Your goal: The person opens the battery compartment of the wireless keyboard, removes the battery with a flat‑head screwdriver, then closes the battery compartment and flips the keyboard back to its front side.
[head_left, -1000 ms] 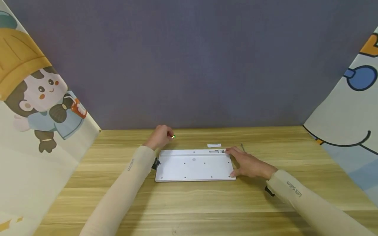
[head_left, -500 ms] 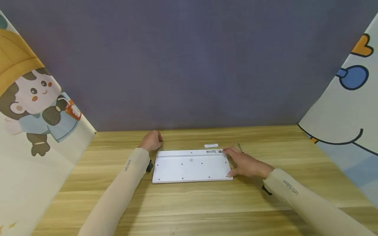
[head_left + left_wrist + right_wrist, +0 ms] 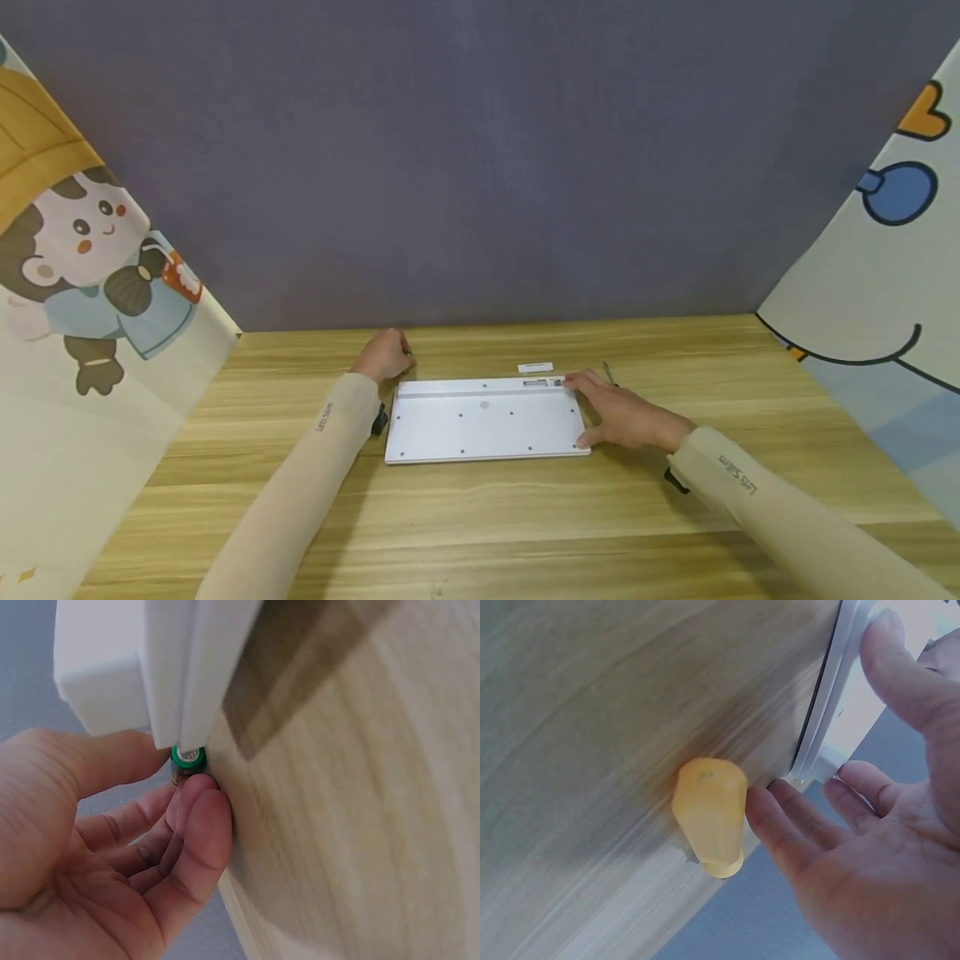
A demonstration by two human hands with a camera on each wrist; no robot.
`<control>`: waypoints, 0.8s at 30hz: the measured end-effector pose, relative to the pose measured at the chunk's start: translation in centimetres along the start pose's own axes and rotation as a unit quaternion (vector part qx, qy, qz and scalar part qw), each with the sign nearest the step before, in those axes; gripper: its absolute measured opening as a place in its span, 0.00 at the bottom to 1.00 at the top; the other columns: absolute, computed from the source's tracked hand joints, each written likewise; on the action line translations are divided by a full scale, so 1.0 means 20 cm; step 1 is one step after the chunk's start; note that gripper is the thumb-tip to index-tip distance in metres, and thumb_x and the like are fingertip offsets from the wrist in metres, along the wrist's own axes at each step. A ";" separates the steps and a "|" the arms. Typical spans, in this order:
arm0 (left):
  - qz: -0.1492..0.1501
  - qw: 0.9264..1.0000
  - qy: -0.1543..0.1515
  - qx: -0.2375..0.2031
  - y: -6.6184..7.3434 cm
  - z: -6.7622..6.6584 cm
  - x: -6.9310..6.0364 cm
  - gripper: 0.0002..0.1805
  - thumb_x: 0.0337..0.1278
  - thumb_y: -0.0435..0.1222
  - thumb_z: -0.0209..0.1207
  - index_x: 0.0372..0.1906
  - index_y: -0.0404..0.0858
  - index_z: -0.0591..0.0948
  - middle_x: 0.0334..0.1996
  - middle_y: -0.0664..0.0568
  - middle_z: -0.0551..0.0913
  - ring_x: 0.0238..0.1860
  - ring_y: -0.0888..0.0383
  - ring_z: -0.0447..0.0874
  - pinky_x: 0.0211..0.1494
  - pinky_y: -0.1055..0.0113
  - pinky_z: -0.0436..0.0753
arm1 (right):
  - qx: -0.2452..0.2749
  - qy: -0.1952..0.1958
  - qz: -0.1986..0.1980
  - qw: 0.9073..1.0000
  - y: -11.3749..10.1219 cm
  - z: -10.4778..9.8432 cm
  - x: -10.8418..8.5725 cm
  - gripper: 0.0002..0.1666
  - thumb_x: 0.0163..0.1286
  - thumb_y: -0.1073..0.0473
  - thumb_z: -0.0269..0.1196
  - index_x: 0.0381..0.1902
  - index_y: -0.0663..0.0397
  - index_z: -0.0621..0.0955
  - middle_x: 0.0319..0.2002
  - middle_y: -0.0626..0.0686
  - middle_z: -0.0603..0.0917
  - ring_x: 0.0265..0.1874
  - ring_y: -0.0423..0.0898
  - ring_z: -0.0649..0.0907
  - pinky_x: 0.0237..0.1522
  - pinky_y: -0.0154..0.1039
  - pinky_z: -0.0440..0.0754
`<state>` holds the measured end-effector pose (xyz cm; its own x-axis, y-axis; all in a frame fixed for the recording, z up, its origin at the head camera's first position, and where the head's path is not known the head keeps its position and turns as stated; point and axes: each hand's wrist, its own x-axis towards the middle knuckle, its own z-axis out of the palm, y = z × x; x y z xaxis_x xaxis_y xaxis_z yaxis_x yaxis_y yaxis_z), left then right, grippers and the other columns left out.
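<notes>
A white keyboard (image 3: 483, 429) lies face down on the wooden table, its battery slot (image 3: 536, 383) uncovered near the back right. Just past its back left corner, my left hand (image 3: 382, 356) pinches a small battery low over the table. In the left wrist view the green-ringed end of that battery (image 3: 187, 756) shows between thumb and fingers; whether it touches the table I cannot tell. My right hand (image 3: 622, 414) rests on the keyboard's right end, thumb on the front corner and fingertips at the back edge, fingers only slightly bent.
A small white cover (image 3: 535, 367) lies behind the keyboard. Beside my right fingers is a tool with a yellow-orange handle (image 3: 711, 814); its thin metal shaft (image 3: 608, 372) shows in the head view. A grey wall panel (image 3: 480, 167) stands along the table's back edge.
My left hand has moved left and down toward the table with the battery, then stayed there over the last half second. My right hand has kept its place on the keyboard.
</notes>
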<state>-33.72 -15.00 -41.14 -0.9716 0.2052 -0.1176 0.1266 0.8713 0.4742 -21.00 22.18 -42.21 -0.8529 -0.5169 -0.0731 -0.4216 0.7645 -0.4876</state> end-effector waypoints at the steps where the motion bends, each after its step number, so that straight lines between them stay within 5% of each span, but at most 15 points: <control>1: -0.002 1.000 0.000 -0.003 0.00 0.00 0.00 0.11 0.57 0.35 0.63 0.40 0.31 0.79 0.35 0.45 0.80 0.35 0.52 0.78 0.39 0.59 0.78 | 0.000 0.000 0.000 1.000 0.00 0.00 0.00 0.50 0.55 0.52 0.71 0.69 0.59 0.59 0.68 0.58 0.58 0.60 0.59 0.69 0.57 0.55 0.69; 24: -0.003 1.000 -0.006 -0.018 0.00 0.01 0.01 0.14 0.61 0.38 0.59 0.44 0.30 0.78 0.38 0.43 0.80 0.37 0.50 0.78 0.39 0.58 0.79 | -0.006 0.003 0.005 1.000 -0.01 0.00 0.00 0.51 0.54 0.53 0.72 0.69 0.60 0.59 0.68 0.59 0.58 0.60 0.59 0.69 0.58 0.55 0.68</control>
<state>-33.78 -14.90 -41.44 -0.9698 0.2055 -0.1314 0.1132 0.8564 0.5038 -20.98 22.07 -42.11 -0.8592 -0.5063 -0.0731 -0.4157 0.7743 -0.4771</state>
